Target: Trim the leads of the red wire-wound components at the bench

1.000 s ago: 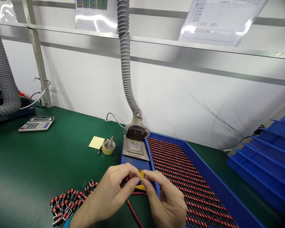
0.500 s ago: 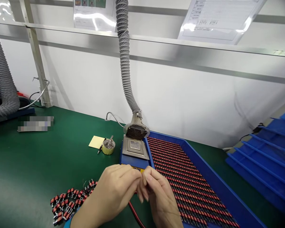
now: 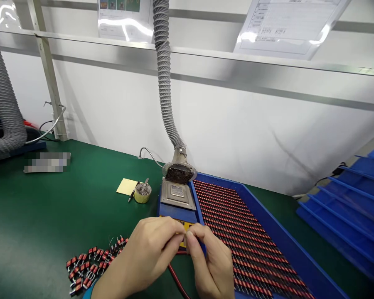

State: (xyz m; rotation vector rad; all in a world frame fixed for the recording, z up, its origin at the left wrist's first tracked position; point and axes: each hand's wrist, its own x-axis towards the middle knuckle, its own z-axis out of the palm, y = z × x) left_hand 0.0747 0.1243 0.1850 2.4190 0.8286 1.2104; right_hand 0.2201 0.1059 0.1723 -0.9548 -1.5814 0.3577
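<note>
Meeting at the lower middle of the frame, the left hand (image 3: pixel 149 249) and the right hand (image 3: pixel 210 261) are pinching their fingers (image 3: pixel 190 241) together over something small; what they are gripping is hidden behind the fingertips, so I cannot tell what it is. Both hands are curled nearly closed, thumbs and forefingers touching, just in front of the blue machine (image 3: pixel 177 197) with its square metal plate. A red wire (image 3: pixel 174 276) is running down from under the hands toward the bottom edge.

A pile of small red parts (image 3: pixel 92 263) is lying on the green tabletop (image 3: pixel 50 216) at the lower left, just beside the left wrist. A blue tray (image 3: pixel 268 220) filled with rows of red parts is stretching away to the right, touching the machine. A grey ribbed hose (image 3: pixel 163 74) is hanging down from the top middle to a round grille above the plate. Left of the machine, a yellow notepad (image 3: pixel 126 186), a pen and a small round tin (image 3: pixel 142 193) are sitting near each other. More blue trays (image 3: pixel 355 207) are stacked at the right edge.
</note>
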